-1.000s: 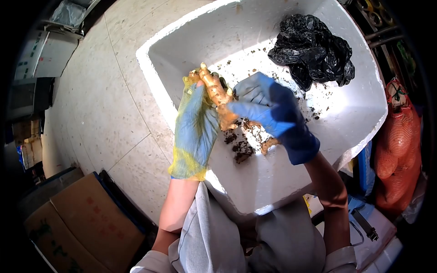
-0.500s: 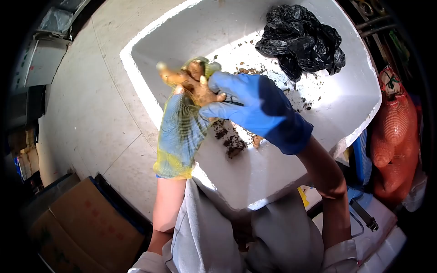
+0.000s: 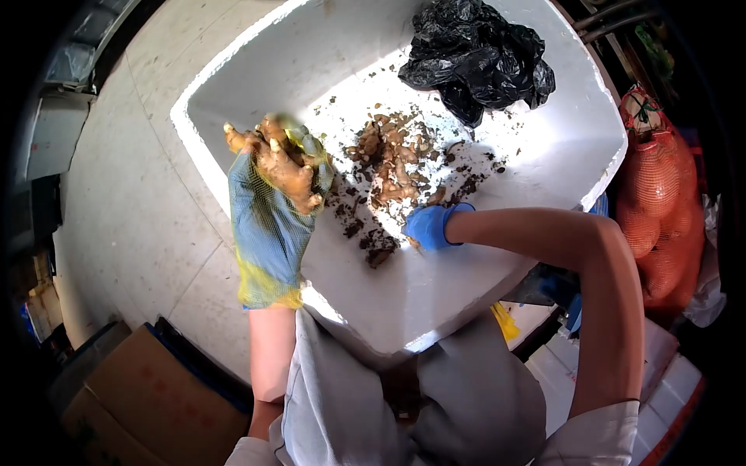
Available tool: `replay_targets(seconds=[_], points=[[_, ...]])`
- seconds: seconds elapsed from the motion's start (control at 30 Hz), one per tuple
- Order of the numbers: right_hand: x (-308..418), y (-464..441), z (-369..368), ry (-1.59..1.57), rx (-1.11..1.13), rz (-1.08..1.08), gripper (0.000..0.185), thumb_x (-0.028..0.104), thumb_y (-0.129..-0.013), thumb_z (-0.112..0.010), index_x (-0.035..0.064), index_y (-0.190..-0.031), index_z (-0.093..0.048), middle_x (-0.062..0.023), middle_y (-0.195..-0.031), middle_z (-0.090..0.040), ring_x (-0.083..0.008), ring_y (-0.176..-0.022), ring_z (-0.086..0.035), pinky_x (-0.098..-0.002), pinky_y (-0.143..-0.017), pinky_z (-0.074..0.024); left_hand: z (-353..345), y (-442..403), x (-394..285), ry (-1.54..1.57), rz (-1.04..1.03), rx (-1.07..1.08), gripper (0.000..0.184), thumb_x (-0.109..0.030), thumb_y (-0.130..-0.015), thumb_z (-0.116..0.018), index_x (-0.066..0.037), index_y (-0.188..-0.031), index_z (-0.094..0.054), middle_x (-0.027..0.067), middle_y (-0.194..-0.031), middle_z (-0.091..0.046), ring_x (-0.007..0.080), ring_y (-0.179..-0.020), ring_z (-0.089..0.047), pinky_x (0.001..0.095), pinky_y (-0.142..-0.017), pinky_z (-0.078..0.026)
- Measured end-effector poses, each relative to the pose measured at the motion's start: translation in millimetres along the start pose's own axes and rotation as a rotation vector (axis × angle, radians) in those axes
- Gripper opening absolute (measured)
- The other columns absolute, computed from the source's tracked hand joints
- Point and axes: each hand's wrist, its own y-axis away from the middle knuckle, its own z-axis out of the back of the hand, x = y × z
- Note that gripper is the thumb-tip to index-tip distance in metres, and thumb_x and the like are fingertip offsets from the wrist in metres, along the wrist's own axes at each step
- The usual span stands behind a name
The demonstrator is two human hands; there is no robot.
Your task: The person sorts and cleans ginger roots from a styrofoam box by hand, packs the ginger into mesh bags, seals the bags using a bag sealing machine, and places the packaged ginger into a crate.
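Observation:
My left hand [image 3: 272,210] wears a blue glove with a yellow mesh net bag [image 3: 268,287] pulled over it. It is closed on a knobbly ginger root [image 3: 286,172], held above the left wall of a white foam box [image 3: 203,97]. Down inside the box, my right hand [image 3: 429,227], also gloved in blue, is low by the near wall. Its fingers point downward and are mostly hidden; a bit of brown root shows just beneath them. Loose ginger pieces [image 3: 398,167] and dark crumbs of soil lie on the box floor beside it.
A crumpled black plastic bag [image 3: 478,58] lies in the box's far right corner. Red mesh sacks [image 3: 657,210] stand to the right of the box. A cardboard box [image 3: 159,388] sits on the floor at the lower left.
My right hand has left the ginger in my left hand and moved down to the box floor. The left hand, with its ginger, is slightly further left in view.

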Motion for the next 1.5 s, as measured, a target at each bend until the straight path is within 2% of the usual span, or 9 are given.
replay_targets(seconds=[0.2, 0.4, 0.47, 0.5, 0.73, 0.93, 1.1, 1.33, 1.5], points=[[15, -5, 24, 0.373, 0.221, 0.083, 0.027, 0.012, -0.063, -0.057, 0.0001, -0.086, -0.057, -0.0138, -0.078, -0.059, -0.0249, -0.07, -0.059, -0.0332, -0.057, -0.0479, 7, 1, -1, 0.021, 0.018, 0.082, 0.029, -0.021, -0.085, -0.048, -0.008, -0.111, -0.046, 0.0057, -0.111, -0.048, 0.0176, -0.098, -0.051, 0.0307, -0.081, -0.048], [10, 39, 73, 0.548, -0.722, -0.018, 0.015, 0.016, -0.065, -0.059, 0.0027, -0.064, -0.052, -0.0093, -0.062, -0.056, -0.021, -0.056, -0.057, -0.0346, -0.047, -0.0438, -1, 2, -5, 0.124, 0.115, 0.083, 0.03, -0.023, -0.085, -0.048, -0.009, -0.111, -0.045, 0.006, -0.108, -0.049, 0.0177, -0.095, -0.052, 0.0294, -0.077, -0.05], [8, 51, 76, -0.383, -0.648, -0.292, 0.025, 0.025, -0.069, -0.06, 0.0014, -0.07, -0.052, -0.012, -0.066, -0.057, -0.0239, -0.058, -0.057, -0.0355, -0.052, -0.045, -3, 3, -2, 0.071, 0.041, 0.056, 0.031, -0.023, -0.085, -0.048, -0.008, -0.111, -0.045, 0.0064, -0.106, -0.05, 0.0175, -0.093, -0.053, 0.0289, -0.075, -0.051], [6, 56, 78, -0.402, -0.261, -0.284, 0.034, 0.034, -0.071, -0.06, 0.0013, -0.076, -0.053, -0.0135, -0.069, -0.058, -0.0269, -0.063, -0.057, -0.036, -0.059, -0.0455, -5, 4, -3, 0.101, 0.077, 0.046, 0.031, -0.024, -0.085, -0.048, -0.008, -0.111, -0.045, 0.0065, -0.105, -0.05, 0.0177, -0.092, -0.054, 0.0287, -0.074, -0.051], [14, 78, 88, -0.375, -0.255, -0.455, 0.025, 0.028, -0.071, -0.061, 0.0061, -0.08, -0.055, -0.0105, -0.065, -0.057, -0.0261, -0.061, -0.057, -0.0348, -0.058, -0.0444, -1, 3, -3, 0.044, 0.12, 0.227, 0.032, -0.024, -0.086, -0.046, -0.005, -0.112, -0.045, 0.0105, -0.108, -0.049, 0.0221, -0.097, -0.052, 0.0337, -0.08, -0.048], [45, 108, 171, -1.461, -1.115, -0.464, 0.022, 0.025, -0.082, -0.056, 0.0031, -0.085, -0.054, -0.0024, -0.06, -0.055, -0.0065, -0.049, -0.051, -0.0182, -0.041, -0.0395, 1, 2, -2, 0.105, 0.075, 0.138, 0.031, -0.021, -0.089, -0.041, -0.006, -0.116, -0.042, 0.0086, -0.11, -0.049, 0.0195, -0.096, -0.053, 0.0313, -0.078, -0.049], [101, 104, 203, -1.735, -1.096, -0.034, 0.01, 0.015, -0.083, -0.053, 0.0043, -0.084, -0.052, -0.0044, -0.076, -0.056, -0.0074, -0.058, -0.054, -0.0196, -0.046, -0.0455, 7, 0, -3, 0.056, 0.043, 0.295, 0.048, -0.038, -0.088, -0.034, -0.007, -0.124, -0.03, 0.0094, -0.121, -0.039, 0.0237, -0.108, -0.045, 0.0367, -0.09, -0.041], [130, 54, 213, -1.235, -1.011, -0.053, 0.013, 0.011, -0.079, -0.057, 0.0009, -0.083, -0.05, -0.007, -0.069, -0.058, -0.0089, -0.052, -0.054, -0.022, -0.046, -0.0436, 6, 3, -4, 0.553, 0.108, 0.456, 0.066, -0.058, -0.079, -0.036, -0.013, -0.126, -0.03, 0.0103, -0.126, -0.035, 0.0251, -0.116, -0.036, 0.0404, -0.097, -0.032], [126, 61, 214, -0.582, -0.899, -0.216, 0.021, 0.018, -0.077, -0.061, 0.0034, -0.089, -0.052, -0.0076, -0.059, -0.058, -0.012, -0.049, -0.057, -0.0245, -0.045, -0.0443, 19, 10, -2, 0.137, -0.214, 0.312, 0.053, -0.048, -0.086, -0.032, -0.016, -0.128, -0.026, 0.0072, -0.128, -0.032, 0.0219, -0.117, -0.034, 0.0372, -0.098, -0.031]])
